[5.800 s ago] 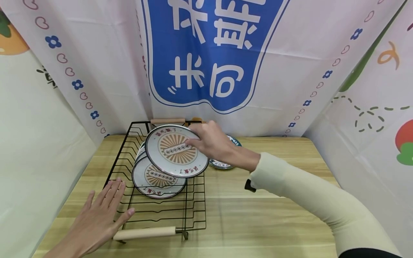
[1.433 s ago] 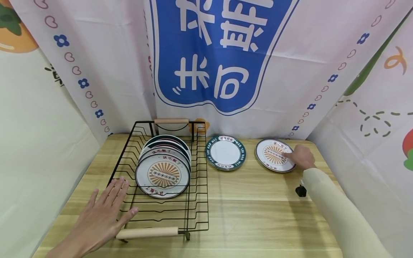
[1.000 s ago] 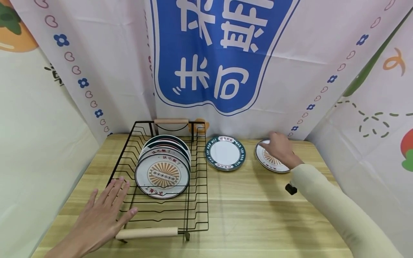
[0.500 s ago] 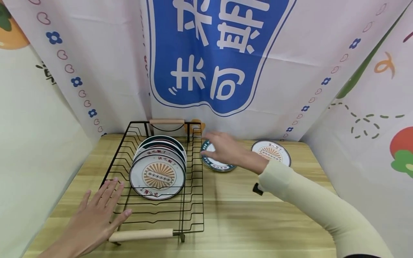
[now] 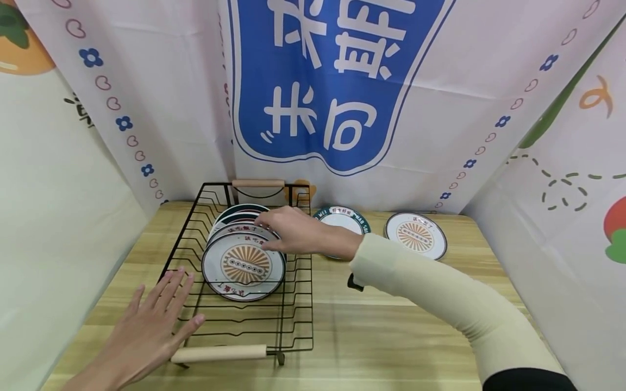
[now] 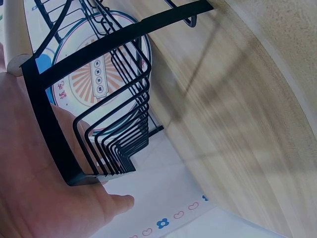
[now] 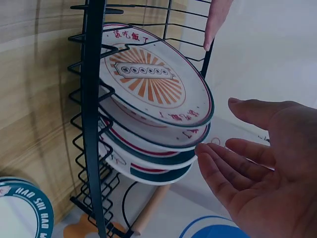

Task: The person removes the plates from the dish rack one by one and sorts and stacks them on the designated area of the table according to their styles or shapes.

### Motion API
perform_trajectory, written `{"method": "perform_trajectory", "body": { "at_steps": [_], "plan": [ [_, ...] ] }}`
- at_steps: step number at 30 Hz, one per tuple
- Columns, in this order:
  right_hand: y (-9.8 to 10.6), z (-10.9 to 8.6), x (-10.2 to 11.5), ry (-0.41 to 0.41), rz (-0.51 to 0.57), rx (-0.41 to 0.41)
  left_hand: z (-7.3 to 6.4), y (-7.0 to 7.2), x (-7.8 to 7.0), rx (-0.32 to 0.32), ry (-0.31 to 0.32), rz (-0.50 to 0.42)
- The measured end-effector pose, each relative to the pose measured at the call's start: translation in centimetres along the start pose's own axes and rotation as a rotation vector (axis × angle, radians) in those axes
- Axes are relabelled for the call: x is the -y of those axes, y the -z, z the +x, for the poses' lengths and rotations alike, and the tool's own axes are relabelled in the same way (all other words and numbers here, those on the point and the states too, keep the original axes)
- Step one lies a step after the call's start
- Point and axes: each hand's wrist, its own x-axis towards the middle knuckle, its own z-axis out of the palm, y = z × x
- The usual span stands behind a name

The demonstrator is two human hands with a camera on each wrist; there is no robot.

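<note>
Several round plates stand on edge in the black wire dish rack [image 5: 296, 320]. The front plate [image 5: 244, 265] is white with an orange sunburst; green-rimmed plates [image 7: 163, 176] show behind it. My right hand [image 5: 293, 231] is at the upper right rims of these plates, its thumb apart from its bent fingers; in the right wrist view the open palm [image 7: 277, 168] faces the rims and nothing is gripped. My left hand [image 5: 151, 326] lies flat with fingers spread over the rack's front left corner; its palm [image 6: 44, 163] shows against the frame in the left wrist view.
Right of the rack, a green-rimmed plate [image 5: 342, 220] lies flat on the wooden table [image 5: 391, 342], partly behind my right arm. Farther right lies a sunburst plate [image 5: 415, 236]. The rack has wooden handles [image 5: 220, 353] front and back. A printed curtain [image 5: 430, 136] hangs behind the table.
A sunburst plate my right hand held above the rack now lies at the table's right. That hand let go of it and moved left to the racked plates. My left hand stayed put.
</note>
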Motion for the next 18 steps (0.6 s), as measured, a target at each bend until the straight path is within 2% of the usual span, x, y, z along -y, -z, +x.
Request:
{"method": "perform_trajectory", "body": {
  "at_steps": [7, 14, 18],
  "plan": [
    [-2.0, 2.0, 0.5, -0.024, -0.077, 0.031, 0.1, 0.1, -0.1, -0.002, 0.001, -0.006],
    [-3.9, 3.3, 0.8, -0.069, -0.052, 0.078, -0.1, -0.2, -0.1, 0.009, 0.015, -0.006],
    [-4.3, 4.1, 0.8, -0.090, -0.050, 0.079, 0.0, -0.2, 0.0, -0.002, 0.013, 0.005]
  ]
}}
